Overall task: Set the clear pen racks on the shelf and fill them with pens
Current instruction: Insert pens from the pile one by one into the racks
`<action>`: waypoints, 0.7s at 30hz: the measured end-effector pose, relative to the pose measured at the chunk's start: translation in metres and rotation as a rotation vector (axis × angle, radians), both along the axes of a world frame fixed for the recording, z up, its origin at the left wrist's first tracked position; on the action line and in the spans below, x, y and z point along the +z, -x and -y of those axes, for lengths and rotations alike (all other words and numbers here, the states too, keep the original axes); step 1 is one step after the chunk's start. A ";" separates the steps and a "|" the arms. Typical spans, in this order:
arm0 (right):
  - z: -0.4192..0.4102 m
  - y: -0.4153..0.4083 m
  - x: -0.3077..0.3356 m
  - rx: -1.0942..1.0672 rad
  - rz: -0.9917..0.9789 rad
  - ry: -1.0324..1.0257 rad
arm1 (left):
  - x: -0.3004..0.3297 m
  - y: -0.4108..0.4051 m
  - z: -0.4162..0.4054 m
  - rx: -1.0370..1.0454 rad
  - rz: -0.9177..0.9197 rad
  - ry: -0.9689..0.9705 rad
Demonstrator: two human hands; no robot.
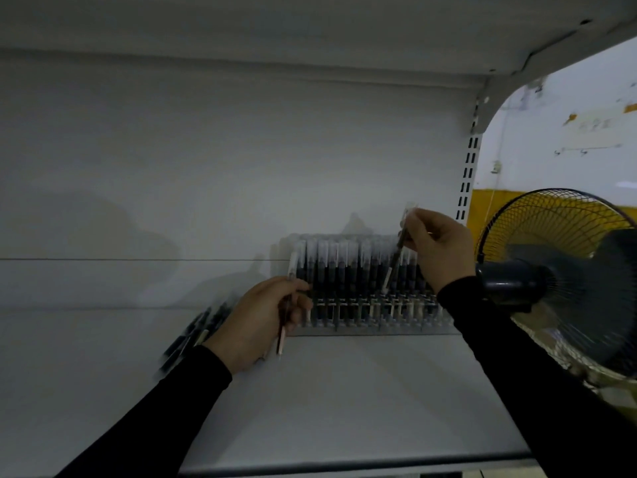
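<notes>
Overall, the shelf (344, 391) is a bare white board, dimly lit, with one clear pen rack (365, 305) seated at its back right corner against the rear panel. A standing fan (565, 270) sits just off the shelf's right end, its cage close beside the right sleeve; an elbow swung outward could knock it.

Rack: upper rows appear largely filled with dark pens standing upright; several lower front slots look vacant. Only this rack is visible, and it sits near the shelf's right end, so a firm push while seating a pen could shift it.

Right hand (441, 250): fingers clamped on a single pen (396, 257), held tilted, tip down, above the right part of the rack. Risk: the tilted pen could catch a neighbouring pen and dislodge it, or miss its slot in the poor light.

Left hand (262, 322): fingers closed around at least one spare pen (282, 336), low beside the rack's left end; motion blur prevents a count. Risk: a loosely held spare could slide out and roll off the front edge
</notes>
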State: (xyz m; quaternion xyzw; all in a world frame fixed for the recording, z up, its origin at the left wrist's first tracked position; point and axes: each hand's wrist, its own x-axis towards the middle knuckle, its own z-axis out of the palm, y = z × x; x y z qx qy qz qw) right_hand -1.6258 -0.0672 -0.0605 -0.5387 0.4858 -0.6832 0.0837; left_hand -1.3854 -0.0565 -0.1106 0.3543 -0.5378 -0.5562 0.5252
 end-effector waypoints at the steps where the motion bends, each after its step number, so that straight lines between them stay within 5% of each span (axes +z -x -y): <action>1: 0.003 0.003 -0.001 -0.035 -0.031 -0.001 | -0.001 -0.001 0.002 0.007 -0.002 0.008; 21: 0.011 -0.010 -0.037 -0.061 -0.509 -0.235 | -0.004 -0.007 -0.001 -0.004 0.092 0.132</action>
